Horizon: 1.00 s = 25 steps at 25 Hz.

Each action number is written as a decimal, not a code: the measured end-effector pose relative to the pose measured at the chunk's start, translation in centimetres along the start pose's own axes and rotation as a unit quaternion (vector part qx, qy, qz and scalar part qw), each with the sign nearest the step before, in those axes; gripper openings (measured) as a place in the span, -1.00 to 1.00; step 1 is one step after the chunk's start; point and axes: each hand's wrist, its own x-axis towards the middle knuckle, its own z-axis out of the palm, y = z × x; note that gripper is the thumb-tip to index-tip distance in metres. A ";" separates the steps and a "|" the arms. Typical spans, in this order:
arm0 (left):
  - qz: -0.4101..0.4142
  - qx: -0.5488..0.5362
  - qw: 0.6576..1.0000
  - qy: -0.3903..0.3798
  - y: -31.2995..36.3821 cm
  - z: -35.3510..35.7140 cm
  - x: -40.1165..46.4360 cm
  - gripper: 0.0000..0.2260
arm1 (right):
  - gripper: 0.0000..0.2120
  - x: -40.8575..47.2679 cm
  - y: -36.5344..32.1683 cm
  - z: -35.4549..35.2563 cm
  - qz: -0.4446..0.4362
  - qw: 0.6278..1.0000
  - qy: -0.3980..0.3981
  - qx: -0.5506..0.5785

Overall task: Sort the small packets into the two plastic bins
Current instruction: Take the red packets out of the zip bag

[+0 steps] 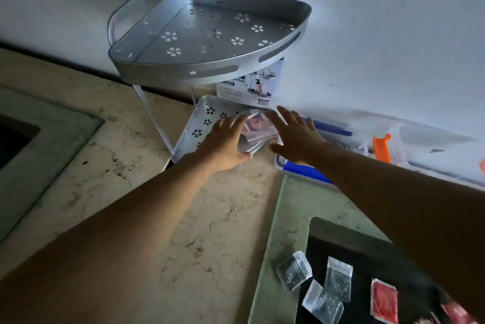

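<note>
A clear plastic bin (258,128) with red packets inside sits on the lower shelf (202,119) of a silver corner rack. My left hand (225,142) grips the bin's near left side, thumb under its rim. My right hand (295,134) hovers at the bin's right side with fingers spread, the fingertips at its edge. Loose packets lie at the bottom right: clear packets (294,270) with small dark bits and red packets (383,300) on a dark surface. My right forearm hides some of them.
The rack's upper shelf (210,32) overhangs the bin, with a product label (249,87) hanging below it. Clear lidded containers with a blue lid (301,168) and an orange latch (381,147) line the wall at right. A dark recess (13,137) lies at far left.
</note>
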 end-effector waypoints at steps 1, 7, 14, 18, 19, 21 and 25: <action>0.017 -0.009 1.000 -0.003 -0.4 0.5 0.8 -0.21 | -0.16 0.7 0.2 0.4 -0.018 1.000 0.006 -0.012; 0.044 -0.060 0.995 0.070 -1.0 2.9 2.6 -0.53 | -0.39 1.9 0.5 1.8 -0.056 0.998 0.043 0.002; 0.041 -0.084 0.992 0.087 0.5 1.0 1.0 -0.63 | -0.49 -0.4 -1.4 -1.1 -0.066 0.986 0.114 0.098; 0.025 -0.088 0.991 0.096 2.5 -0.7 -2.1 -0.64 | -0.53 -3.5 -2.9 -3.6 -0.065 0.983 0.144 0.089; 0.023 -0.092 0.991 0.092 3.1 -1.3 -3.2 -0.64 | -0.54 -4.7 -3.4 -4.1 -0.063 0.983 0.146 0.089; 0.016 -0.097 0.992 0.085 4.2 -2.3 -5.1 -0.66 | -0.56 -6.8 -4.2 -5.0 -0.062 0.984 0.145 0.083; -0.007 -0.071 0.995 0.074 7.9 -3.2 -10.1 -0.77 | -0.81 -13.2 -5.9 -7.0 -0.041 0.987 0.138 0.072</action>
